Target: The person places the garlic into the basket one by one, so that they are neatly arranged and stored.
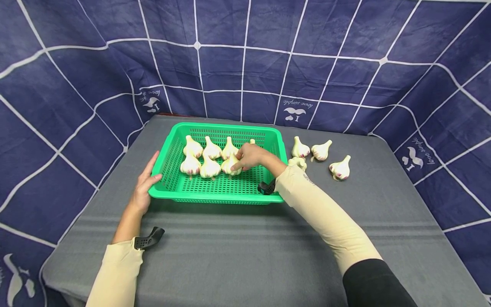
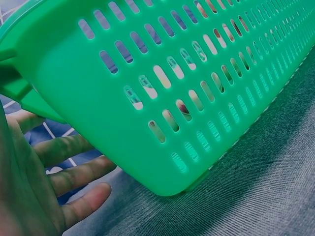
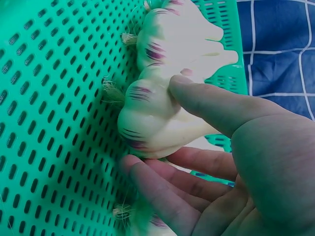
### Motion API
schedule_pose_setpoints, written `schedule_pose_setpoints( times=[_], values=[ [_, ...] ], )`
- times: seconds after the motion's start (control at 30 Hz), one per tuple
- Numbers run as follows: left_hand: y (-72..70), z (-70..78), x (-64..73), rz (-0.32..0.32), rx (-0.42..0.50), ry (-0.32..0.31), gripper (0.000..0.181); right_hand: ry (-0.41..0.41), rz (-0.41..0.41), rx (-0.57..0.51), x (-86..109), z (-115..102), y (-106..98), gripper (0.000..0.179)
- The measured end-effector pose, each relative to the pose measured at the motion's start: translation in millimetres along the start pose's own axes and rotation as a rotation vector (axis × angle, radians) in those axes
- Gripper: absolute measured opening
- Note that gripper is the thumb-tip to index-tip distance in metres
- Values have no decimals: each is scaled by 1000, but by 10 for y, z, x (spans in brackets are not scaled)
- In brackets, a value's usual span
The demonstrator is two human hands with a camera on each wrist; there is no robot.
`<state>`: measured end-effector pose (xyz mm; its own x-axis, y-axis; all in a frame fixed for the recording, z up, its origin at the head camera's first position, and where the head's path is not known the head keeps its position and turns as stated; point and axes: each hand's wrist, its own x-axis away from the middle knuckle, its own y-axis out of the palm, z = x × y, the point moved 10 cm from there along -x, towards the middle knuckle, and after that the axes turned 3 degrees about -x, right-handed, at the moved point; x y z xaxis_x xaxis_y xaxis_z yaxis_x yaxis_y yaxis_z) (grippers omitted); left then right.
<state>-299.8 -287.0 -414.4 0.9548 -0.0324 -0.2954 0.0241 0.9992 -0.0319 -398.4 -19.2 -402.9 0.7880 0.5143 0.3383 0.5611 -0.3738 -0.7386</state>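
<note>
A green plastic basket (image 1: pixel 215 198) stands on the table with two rows of garlic bulbs inside. At its left end is my left hand (image 1: pixel 145 187), the thumb over the rim and the fingers outside along the end wall. Those fingers (image 2: pixel 74 179) stretch beside the basket wall in the left wrist view. My right hand (image 1: pixel 251 157) reaches into the basket and holds a garlic bulb (image 3: pixel 152 110) between thumb and fingers, at the right end of the front row. Its neck points toward my palm. Another bulb (image 1: pixel 252 141) shows partly behind my right hand.
Right of the basket, several loose garlic bulbs (image 1: pixel 321 150) lie on the grey cloth-covered table (image 1: pixel 245 256); my right forearm partly covers one (image 1: pixel 297 162). A blue curtain (image 1: pixel 268 68) with white lines hangs behind and at both sides.
</note>
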Motion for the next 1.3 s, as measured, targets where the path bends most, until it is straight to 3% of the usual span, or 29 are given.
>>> schedule_pose_setpoints(
  times=[0.13, 0.33, 0.63, 0.83, 0.97, 1.2, 1.3],
  values=[
    [-3, -2, 2, 0, -8, -5, 66, 11, -4, 2, 16, 2, -10, 57],
    [-5, -13, 9, -3, -4, -15, 66, 8, 0, 1, 21, -6, -26, 60],
    [-10, -5, 1, 1, -11, -7, 66, -10, 45, -17, 21, -25, -93, 56],
    [-14, -15, 2, 3, -6, -9, 66, -28, 76, 14, 45, -50, -141, 29],
    [-21, -20, 6, 5, -7, -8, 66, -44, 106, 49, 52, -76, -176, 27],
    [-22, -17, 2, 2, -7, -7, 66, -22, 120, -102, 49, -60, -186, 22],
    [-21, -18, -1, 0, -10, -10, 66, -28, 133, -120, 59, -65, -197, 24]
  ],
)
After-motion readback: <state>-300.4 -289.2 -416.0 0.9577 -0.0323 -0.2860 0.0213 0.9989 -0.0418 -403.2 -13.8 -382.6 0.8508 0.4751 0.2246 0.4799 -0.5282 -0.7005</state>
